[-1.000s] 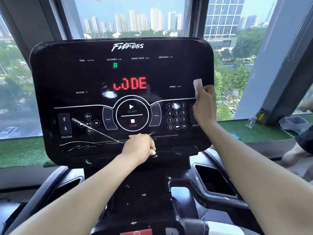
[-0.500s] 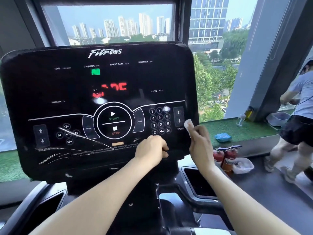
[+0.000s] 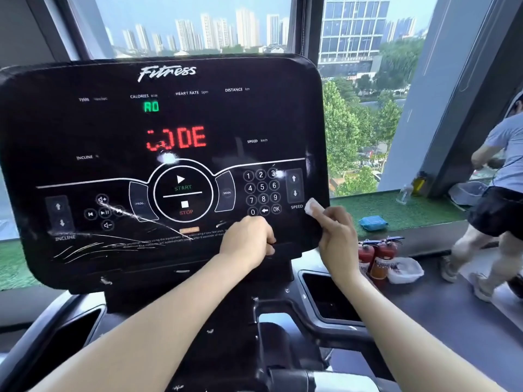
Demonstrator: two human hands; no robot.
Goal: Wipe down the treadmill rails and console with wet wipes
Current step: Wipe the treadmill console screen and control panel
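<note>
Two bare forearms reach in from the bottom edge, cut off above the elbows. The left hand is curled into a loose fist on the lower edge of the console, right of centre; what its fingers close on, if anything, is hidden under the knuckles. The right hand pinches one small white wipe between thumb and fingers, pressed to the console's lower right corner, just beside the word SPEED. One black cup tray sits below that hand, and a second on the left is half cut off.

The console is one black panel with red letters, a green readout, a number pad and white scratches along its lower left. Glare blurs part of the screen.

Past its right edge stand two red extinguishers, their bases hidden, beside one clear tub. On the green turf ledge lie one blue pack, one clear bottle and one yellow bottle, both hard to make out. One person bends at the right edge, partly cut off.
</note>
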